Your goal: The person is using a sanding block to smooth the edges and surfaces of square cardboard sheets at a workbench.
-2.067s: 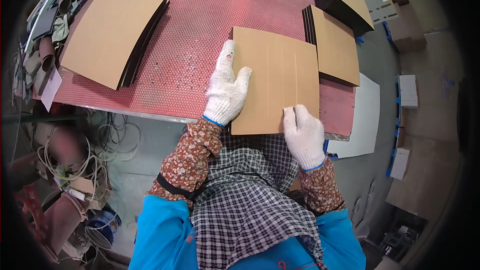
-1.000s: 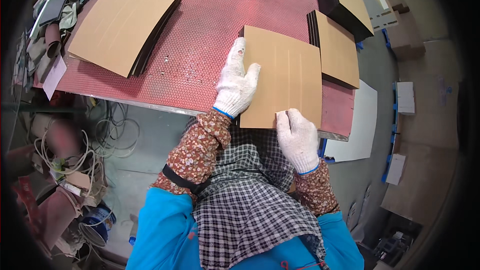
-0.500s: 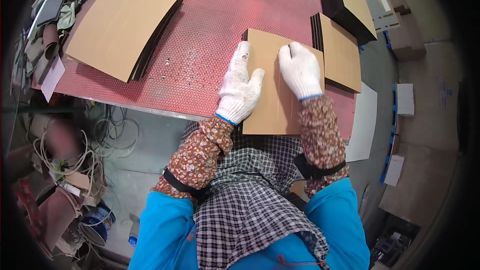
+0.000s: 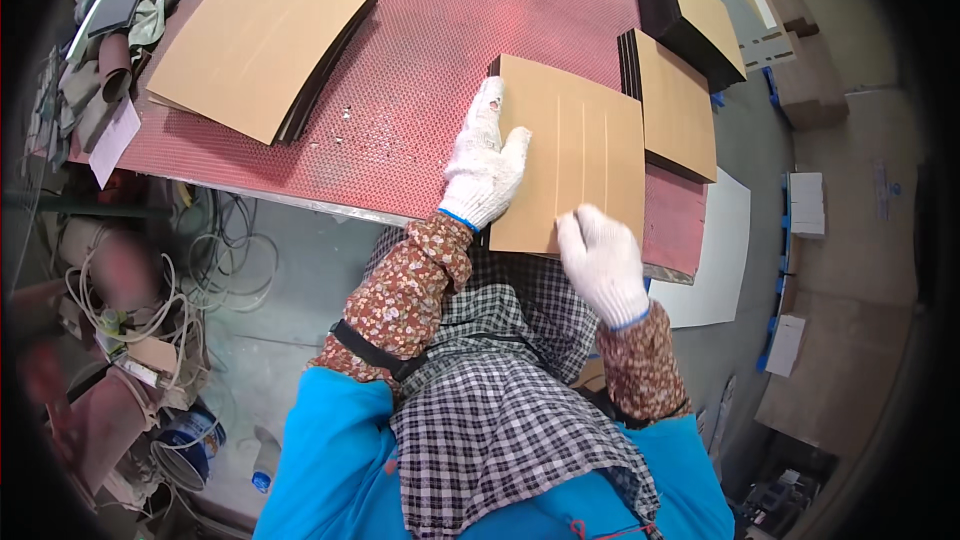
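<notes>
In front of me a stack of tan boards (image 4: 620, 155) with dark edges lies at the table's near edge. Several pale straight lines run lengthwise on its top board. My left hand (image 4: 483, 168), in a white knit glove, rests along the stack's left side, fingers stretched and thumb apart over the top board. My right hand (image 4: 605, 265), also gloved, is closed at the stack's near edge, its thumb and bent fingers by the lowest end of a line. What it holds, if anything, is hidden.
The table (image 4: 400, 90) has a red textured top. Another tan stack (image 4: 265, 40) lies at the left, and two more, one nearer (image 4: 682, 110) and one farther (image 4: 705, 10), at the right. Rolls and scraps (image 4: 115, 65) crowd the far left corner. Hoses and a blue bucket (image 4: 190, 445) are on the floor.
My closed right hand has moved toward me, from the upper part of the top board to its near edge. The lines show uncovered now. My left hand has stayed almost in place.
</notes>
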